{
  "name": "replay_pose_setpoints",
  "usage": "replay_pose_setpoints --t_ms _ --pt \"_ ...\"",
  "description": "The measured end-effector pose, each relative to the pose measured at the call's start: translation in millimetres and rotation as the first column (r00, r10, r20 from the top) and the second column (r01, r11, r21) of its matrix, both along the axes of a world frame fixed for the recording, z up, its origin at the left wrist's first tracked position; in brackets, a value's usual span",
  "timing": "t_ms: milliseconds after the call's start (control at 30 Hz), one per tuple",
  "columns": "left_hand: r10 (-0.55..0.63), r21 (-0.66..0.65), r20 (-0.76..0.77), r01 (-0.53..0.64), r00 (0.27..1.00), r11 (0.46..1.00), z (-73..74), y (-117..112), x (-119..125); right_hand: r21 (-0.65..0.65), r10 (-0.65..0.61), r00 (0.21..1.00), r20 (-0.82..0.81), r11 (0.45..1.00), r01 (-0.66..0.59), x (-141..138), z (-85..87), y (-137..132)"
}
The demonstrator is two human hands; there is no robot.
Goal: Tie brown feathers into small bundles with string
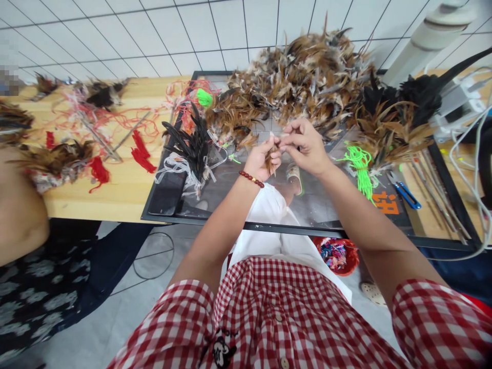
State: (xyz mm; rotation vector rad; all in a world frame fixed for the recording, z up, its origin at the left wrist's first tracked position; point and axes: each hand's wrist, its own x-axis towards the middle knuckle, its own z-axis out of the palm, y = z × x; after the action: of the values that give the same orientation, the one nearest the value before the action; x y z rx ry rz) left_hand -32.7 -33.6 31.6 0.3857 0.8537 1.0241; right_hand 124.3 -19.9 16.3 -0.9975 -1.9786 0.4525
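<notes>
Over the dark glass tray, my left hand (265,158) is closed round a small bunch of brown feathers (273,162), whose tips point down. A whitish end shows above its thumb. My right hand (305,146) is close beside it on the right, thumb and forefinger bent in a pinch near the whitish end. What those fingers hold is too small to make out. Behind both hands rises a large heap of brown feathers (295,77). A black feather bunch (192,146) with white ties lies left of my left hand.
Green cord (360,169), blue-handled snips (407,195) and thin rods (438,189) lie to the right. A phone (168,192) rests at the tray's left edge. Red tassels (141,152) and tangled pink string (111,113) cover the wooden table. Another person's arm (21,205) is at far left.
</notes>
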Motion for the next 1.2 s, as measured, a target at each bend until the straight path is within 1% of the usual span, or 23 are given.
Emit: replay_pose_setpoints --t_ms 67,100,167,267,333,400,600,700,767,800,867,900,967,1000,1033,1100,1200 --pt "0.057 0.010 -0.011 -0.057 0.998 0.998 0.9 0.9 -1.1 -0.018 0.016 1.000 0.023 1.000 -0.015 0.4 0.8 0.0" --pt "0.081 0.021 -0.014 -0.081 0.997 0.997 0.9 1.1 -1.2 -0.030 0.003 1.000 0.006 1.000 -0.003 0.7 0.0 1.1" --pt "0.109 0.049 -0.014 -0.108 0.994 0.993 0.0 1.0 -0.7 -0.060 -0.052 0.994 -0.094 0.997 0.046 1.3 -4.1 5.3" --pt "0.095 0.097 -0.046 -0.090 0.994 0.991 -2.4 -0.4 1.7 -0.166 -0.134 0.944 -0.302 0.982 0.086 2.3 -13.3 13.7" --pt "0.072 0.133 -0.089 -0.060 0.993 0.989 -3.2 -1.9 3.9 -0.243 -0.151 0.909 -0.388 0.968 0.058 3.3 -17.3 17.4" --pt "0.061 0.167 -0.129 -0.039 0.990 0.985 -2.8 -3.7 6.1 -0.294 -0.143 0.892 -0.429 0.956 0.012 4.2 -17.1 17.5" --pt "0.064 0.234 -0.210 -0.014 0.975 0.972 2.1 -8.6 9.8 -0.351 -0.056 0.845 -0.532 0.922 -0.160 -1.1 -2.6 4.2" --pt "0.057 0.272 -0.243 0.012 0.968 0.962 1.5 -10.1 11.2 -0.369 -0.032 0.842 -0.538 0.907 -0.201 -3.2 -2.5 4.4" --pt "0.077 0.297 -0.260 0.003 0.963 0.955 -1.5 -9.0 11.8 -0.368 -0.057 0.855 -0.515 0.916 -0.160 -0.9 -5.9 8.9" --pt "0.108 0.306 -0.274 -0.020 0.956 0.952 -3.7 -7.5 11.7 -0.364 -0.080 0.864 -0.497 0.923 -0.125 1.3 -7.8 11.8" --pt "0.223 0.331 -0.315 -0.113 0.923 0.937 -9.3 -2.5 10.3 -0.353 -0.117 0.880 -0.459 0.934 -0.060 6.5 -10.5 17.0" --pt "0.297 0.353 -0.340 -0.171 0.892 0.920 -12.3 0.6 8.9 -0.346 -0.120 0.887 -0.445 0.937 -0.046 8.9 -10.9 18.8" --pt "0.428 0.433 -0.385 -0.250 0.818 0.866 -18.3 6.9 5.3 -0.332 -0.091 0.896 -0.435 0.941 -0.066 11.8 -9.8 20.1" --pt "0.467 0.484 -0.402 -0.251 0.787 0.838 -21.0 9.5 3.4 -0.323 -0.065 0.897 -0.437 0.942 -0.089 12.0 -8.6 19.8" --pt "0.487 0.532 -0.417 -0.228 0.768 0.815 -23.4 11.6 1.8 -0.312 -0.039 0.898 -0.439 0.944 -0.112 11.3 -7.3 19.0" --pt "0.480 0.603 -0.445 -0.144 0.756 0.785 -27.6 13.6 0.1 -0.283 0.004 0.901 -0.434 0.949 -0.141 8.2 -5.4 16.9" --pt "0.419 0.633 -0.475 -0.030 0.774 0.774 -32.2 12.4 1.9 -0.247 0.024 0.908 -0.419 0.959 -0.139 3.2 -6.7 15.3"
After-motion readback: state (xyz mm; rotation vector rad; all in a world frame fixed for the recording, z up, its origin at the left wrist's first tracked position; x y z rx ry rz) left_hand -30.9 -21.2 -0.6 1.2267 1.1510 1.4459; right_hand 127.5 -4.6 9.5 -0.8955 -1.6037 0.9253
